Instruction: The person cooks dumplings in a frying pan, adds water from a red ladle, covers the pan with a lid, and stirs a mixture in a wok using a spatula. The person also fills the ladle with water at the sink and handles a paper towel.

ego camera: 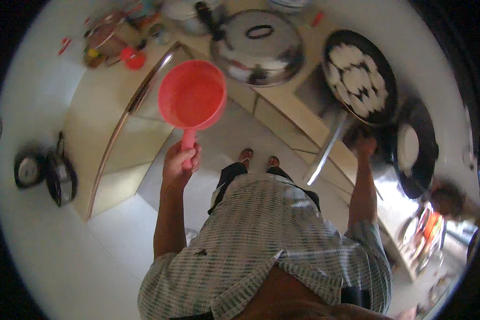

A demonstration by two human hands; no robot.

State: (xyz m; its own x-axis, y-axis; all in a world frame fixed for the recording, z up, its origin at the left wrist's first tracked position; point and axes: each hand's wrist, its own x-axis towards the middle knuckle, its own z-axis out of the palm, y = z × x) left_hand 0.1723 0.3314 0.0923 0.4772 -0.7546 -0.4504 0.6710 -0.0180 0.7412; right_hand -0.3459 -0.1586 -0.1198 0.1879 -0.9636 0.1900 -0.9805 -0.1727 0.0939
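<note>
My left hand (181, 163) is closed around the handle of a red plastic dipper (193, 95), which is held up over the gap between the counters. Its inside faces the camera. At the right, my right hand (367, 145) is blurred and lies just below a dark round pan (391, 108) holding several white pieces. Whether its fingers grip the pan cannot be made out. A second dark pan (427, 160) with a round white thing in it is to the right of that hand.
A large pot with a shiny steel lid (260, 48) stands on the counter ahead. A basket of mixed items (112, 38) is at upper left, and black pans (61, 176) are at far left. A metal-edged counter (112, 144) runs along the left. Colourful items (432, 228) lie at lower right.
</note>
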